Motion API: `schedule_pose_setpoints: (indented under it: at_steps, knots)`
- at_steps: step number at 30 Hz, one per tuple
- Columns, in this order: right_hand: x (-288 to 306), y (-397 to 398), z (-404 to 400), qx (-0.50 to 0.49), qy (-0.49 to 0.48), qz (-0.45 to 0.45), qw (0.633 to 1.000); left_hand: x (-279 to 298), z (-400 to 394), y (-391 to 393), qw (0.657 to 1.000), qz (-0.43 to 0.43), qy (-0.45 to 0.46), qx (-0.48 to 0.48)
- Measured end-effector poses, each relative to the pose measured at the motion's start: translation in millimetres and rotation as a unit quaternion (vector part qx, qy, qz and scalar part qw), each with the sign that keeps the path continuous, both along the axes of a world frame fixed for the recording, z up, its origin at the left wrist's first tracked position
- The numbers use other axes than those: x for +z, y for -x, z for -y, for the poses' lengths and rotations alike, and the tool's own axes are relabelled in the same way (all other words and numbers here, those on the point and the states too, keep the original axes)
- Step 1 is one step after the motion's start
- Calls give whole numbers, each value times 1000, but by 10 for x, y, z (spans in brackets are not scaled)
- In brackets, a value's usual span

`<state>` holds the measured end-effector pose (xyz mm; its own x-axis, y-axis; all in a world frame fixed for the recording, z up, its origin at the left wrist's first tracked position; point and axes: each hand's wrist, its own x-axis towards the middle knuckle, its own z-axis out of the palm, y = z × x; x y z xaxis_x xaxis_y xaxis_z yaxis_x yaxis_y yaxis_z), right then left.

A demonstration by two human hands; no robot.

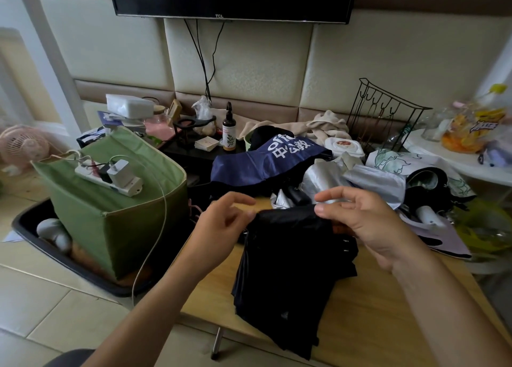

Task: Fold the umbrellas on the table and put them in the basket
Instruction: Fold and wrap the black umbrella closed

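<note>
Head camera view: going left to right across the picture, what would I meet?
Pink fan → green basket → left hand → black umbrella → right hand → snack bag.

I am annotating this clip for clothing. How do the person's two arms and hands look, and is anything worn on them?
Both forearms are bare up to the frame edge: no sleeves show. The left hand and the right hand carry no gloves, and no rings, watch or bracelet can be seen. Fingernails look short and unpainted.
</note>
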<state>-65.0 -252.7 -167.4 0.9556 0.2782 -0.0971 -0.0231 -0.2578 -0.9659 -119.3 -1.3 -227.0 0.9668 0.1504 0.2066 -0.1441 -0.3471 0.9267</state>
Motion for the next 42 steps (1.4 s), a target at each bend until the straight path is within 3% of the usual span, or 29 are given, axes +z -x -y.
schedule_pose_setpoints:
  at_steps: [3,8,16,22,26,28,32,34,38,40,42]
  knots:
    - [6,52,66,33,54,-48,997,37,-7,115,998,-41,-51,-23]
    - [-176,160,124,31,147,-104,983,-23,10,213,987,-161,1,11]
    - [-434,308,143,-5,24,-230,973,23,16,264,963,-248,100,15]
    - [-445,393,279,84,120,-213,966,-52,53,234,966,-252,30,54]
    - [-404,420,336,147,215,-183,948,-138,72,240,961,-270,-52,19]
    - [-432,457,291,170,264,-166,935,-162,107,246,958,-254,-130,-2]
    - [-460,473,157,194,370,-142,897,-108,230,213,970,-82,-227,-2]
    - [-419,489,82,198,411,-145,878,-126,309,209,957,-14,-289,-8]
    - [-344,492,1,210,486,-120,840,-352,468,287,915,-26,-402,-16]
    - [-275,454,26,194,484,-90,849,-429,521,333,908,-23,-419,-2]
    - [-207,377,49,144,429,-6,892,-453,553,379,901,-12,-434,-1]
